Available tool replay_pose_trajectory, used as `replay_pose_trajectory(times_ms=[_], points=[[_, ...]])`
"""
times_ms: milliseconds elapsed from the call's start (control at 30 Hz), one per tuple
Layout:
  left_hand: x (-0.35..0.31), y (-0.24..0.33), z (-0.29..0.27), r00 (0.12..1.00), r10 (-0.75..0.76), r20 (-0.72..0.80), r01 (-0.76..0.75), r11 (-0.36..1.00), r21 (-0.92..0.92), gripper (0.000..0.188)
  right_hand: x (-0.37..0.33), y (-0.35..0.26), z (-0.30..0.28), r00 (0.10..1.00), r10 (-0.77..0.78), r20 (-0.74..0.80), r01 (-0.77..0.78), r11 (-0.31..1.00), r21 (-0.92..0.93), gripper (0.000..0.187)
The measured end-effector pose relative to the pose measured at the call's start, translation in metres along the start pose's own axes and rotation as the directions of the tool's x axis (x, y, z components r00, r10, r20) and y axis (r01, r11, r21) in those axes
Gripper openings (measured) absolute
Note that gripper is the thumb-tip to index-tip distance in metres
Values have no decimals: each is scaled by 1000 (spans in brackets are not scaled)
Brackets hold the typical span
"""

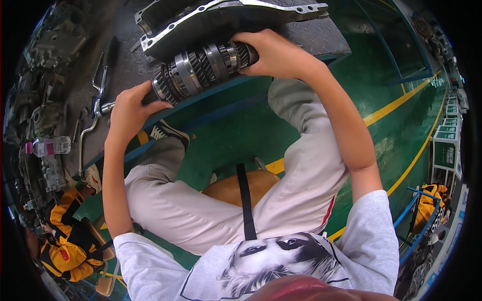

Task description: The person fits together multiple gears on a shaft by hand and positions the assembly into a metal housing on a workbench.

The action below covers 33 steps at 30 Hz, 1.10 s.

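At the near edge of the metal bench (326,40): gear shaft (198,70) grasped at both ends

Gear shaft sits tilted, right end higher in view, dark and bright steel gears packed along it; can't tell if the bench bears any of its weight. Left hand (129,111) grasping the left end, thumb on the near side, other fingers partly hidden. Right hand (278,52) grasping the right end, digits wrapped round it. Just beyond the shaft: metal housing (201,22), bright flange with holes. Left of the left hand: cranked steel tool (89,131) on the bench. Farther left: clear plastic bottle (60,145), pink cap.

Writing: pink bottle label (48,148), too blurred to read. Green and white boxes (445,153) stacked at far right, pale printing, small and warped by the lens. Co-worker (75,251) at lower left, yellow and black jacket, small red patch (65,256) on it, detail too small to tell. Wearer's grey T-shirt (371,241): large black-and-white printed picture. Also: light trousers (186,215), wooden seat (263,185), green floor (226,135) with yellow lines (396,104)
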<state>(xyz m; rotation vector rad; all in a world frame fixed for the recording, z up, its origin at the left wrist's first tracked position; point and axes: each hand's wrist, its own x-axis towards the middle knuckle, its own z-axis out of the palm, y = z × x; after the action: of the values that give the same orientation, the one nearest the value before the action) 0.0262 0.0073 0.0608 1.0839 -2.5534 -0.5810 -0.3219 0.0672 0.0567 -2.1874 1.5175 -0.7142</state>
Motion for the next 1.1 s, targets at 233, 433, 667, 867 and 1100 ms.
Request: replay_pose_trajectory(times_ms=[233,433,667,867,1100], points=[[1,-5,3,1000,-13,16,14,996,-91,35,-4,2,-9,998,68,20,-67,997,-43,55],[3,-6,5,1000,-17,1,17,996,-82,34,-7,5,-14,999,52,-9,-53,998,-30,55],[2,-7,6,1000,12,-25,-14,996,-93,34,-10,5,-19,996,94,-7,-94,995,-42,53],[3,-6,7,999,31,-38,-35,996,-88,31,-11,1,-19,996,88,-23,-89,995,-41,52],[2,-3,5,1000,15,-28,-16,998,-60,31,1,-8,-8,998,7,-62,-11,997,-73,53]])
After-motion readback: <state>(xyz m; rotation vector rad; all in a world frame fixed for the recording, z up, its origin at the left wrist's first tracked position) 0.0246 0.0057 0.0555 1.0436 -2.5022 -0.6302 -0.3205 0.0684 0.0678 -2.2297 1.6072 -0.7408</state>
